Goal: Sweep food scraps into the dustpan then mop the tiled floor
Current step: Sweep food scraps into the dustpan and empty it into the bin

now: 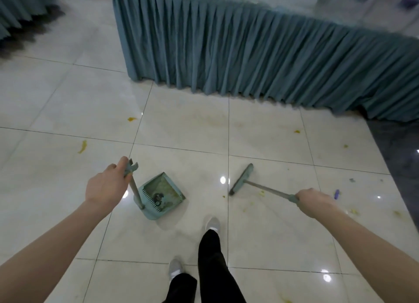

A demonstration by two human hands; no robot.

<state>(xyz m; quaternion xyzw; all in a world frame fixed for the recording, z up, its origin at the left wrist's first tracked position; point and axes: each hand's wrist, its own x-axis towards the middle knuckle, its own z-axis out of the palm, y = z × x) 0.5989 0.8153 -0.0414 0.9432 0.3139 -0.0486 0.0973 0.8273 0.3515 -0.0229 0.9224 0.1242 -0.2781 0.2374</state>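
Sweeping: left hand point(106, 185) grips the upright handle of the dustpan point(162, 193), steadying its mouth toward the debris.
Broom: right hand point(314, 202) clasps the broom point(241, 179), head on the tiled floor point(181, 126) just right of the pan.
Scraps: yellow scraps point(82, 147) lie scattered, some already in the pan.
Obstacle: skirted table point(249, 53) hems in the far side.
Mop: not in view.

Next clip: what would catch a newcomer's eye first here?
Two bare arms reach in: the left hand grips the upright handle of a teal dustpan, and the right hand holds a broom whose head is down on the floor. Yellow scraps dot the glossy tiles, and a pleated teal table skirt fills the background.
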